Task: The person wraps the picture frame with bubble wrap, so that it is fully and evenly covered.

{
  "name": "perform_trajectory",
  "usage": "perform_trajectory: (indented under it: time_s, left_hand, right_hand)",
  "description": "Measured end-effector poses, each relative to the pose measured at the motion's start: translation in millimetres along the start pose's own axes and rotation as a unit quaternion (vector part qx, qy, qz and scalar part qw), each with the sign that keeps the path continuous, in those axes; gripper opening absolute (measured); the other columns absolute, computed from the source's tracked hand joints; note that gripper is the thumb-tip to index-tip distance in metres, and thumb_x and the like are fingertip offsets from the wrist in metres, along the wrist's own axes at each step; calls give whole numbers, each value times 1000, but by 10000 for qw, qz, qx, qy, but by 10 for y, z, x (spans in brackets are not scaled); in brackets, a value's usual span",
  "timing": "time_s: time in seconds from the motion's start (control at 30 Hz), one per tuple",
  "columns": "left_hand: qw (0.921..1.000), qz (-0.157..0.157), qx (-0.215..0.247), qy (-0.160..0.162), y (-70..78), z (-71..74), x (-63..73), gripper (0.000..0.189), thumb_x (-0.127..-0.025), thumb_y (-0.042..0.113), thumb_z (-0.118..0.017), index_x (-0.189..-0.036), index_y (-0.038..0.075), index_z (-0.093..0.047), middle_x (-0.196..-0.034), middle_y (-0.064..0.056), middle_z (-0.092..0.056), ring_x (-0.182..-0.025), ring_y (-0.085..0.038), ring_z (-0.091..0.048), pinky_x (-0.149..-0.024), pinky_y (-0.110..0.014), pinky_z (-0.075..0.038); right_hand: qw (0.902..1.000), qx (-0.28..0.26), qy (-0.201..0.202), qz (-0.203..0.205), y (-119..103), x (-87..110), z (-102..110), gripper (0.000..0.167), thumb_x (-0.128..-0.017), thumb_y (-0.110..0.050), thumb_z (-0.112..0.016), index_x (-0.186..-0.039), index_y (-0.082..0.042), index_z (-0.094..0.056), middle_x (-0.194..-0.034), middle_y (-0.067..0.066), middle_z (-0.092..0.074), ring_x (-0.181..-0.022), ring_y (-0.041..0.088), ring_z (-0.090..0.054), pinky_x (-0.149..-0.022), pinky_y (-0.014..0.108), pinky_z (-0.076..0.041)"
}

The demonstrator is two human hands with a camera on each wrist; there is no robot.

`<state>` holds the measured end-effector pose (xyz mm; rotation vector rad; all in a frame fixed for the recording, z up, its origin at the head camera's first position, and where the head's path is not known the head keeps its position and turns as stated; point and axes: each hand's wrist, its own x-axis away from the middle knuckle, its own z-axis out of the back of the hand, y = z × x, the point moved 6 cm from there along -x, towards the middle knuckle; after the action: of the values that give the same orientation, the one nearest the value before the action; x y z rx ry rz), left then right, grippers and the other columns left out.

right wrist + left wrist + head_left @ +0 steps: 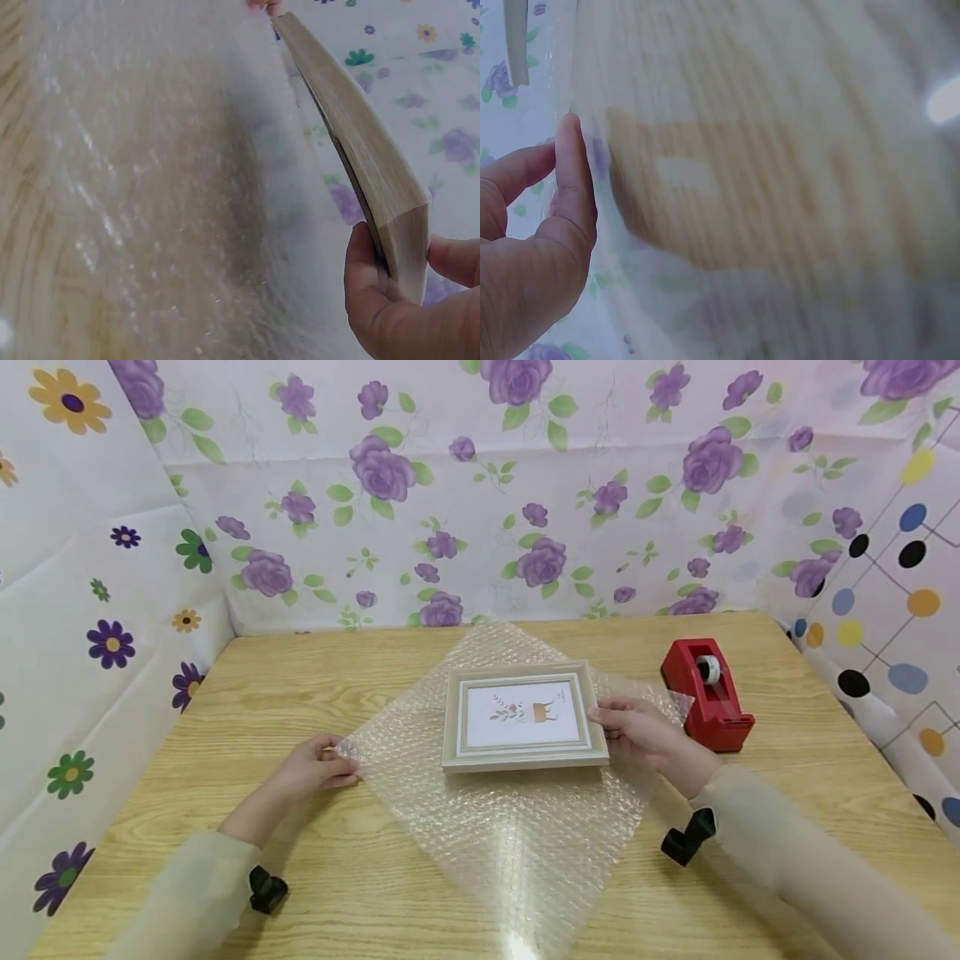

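The tabletop [300, 677] is yellowish-brown, its wood grain running mostly from side to side. Across its middle lies a clear sheet of bubble wrap [525, 835], turned cornerwise: one corner points at the far edge, another towards the near side, where light glares. Near the right edge, towards the far right corner, stands a red tape dispenser [701, 720], just beside the sheet's right-hand corner.
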<state>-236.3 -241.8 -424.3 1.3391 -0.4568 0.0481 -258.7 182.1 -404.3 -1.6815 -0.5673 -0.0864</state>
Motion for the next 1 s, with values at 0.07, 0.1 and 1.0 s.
perform_trajectory:
  time_s: [0.07,0.1,1.0]
  left_hand:
    - [10000,-25,13,-22,-19,-3,-22,39,-93,-8,-50,-126,-17,-33,-87,-4,-61,-78,-7,-66,-76,-21,-56]
    - [10000,-36,21,-27,-27,-3,-31,39,-93,-8,-50,-126,-18,-33,-86,-3,-61,-78,-6,-66,-76,-21,-56]
    - [9996,77,-271,-69,-41,-9,-39,40,-94,-7,-50,-128,-17,-33,-90,-6,-52,-78,-4,-64,-76,-18,-55]
  right_hand:
    - [10000,25,-5,69,36,-48,0,54,-98,-7,-48,-139,16,-22,-86,-4,-67,-80,7,-65,-73,22,-56]
    - [9999,58,27,81,58,-71,5,54,-98,-7,-49,-139,16,-23,-86,-4,-67,-80,6,-65,-72,22,-56]
    - [9957,759,459,-266,301,-221,-2,53,-97,-9,-51,-141,14,-30,-83,-3,-66,-77,8,-64,-75,25,-56]
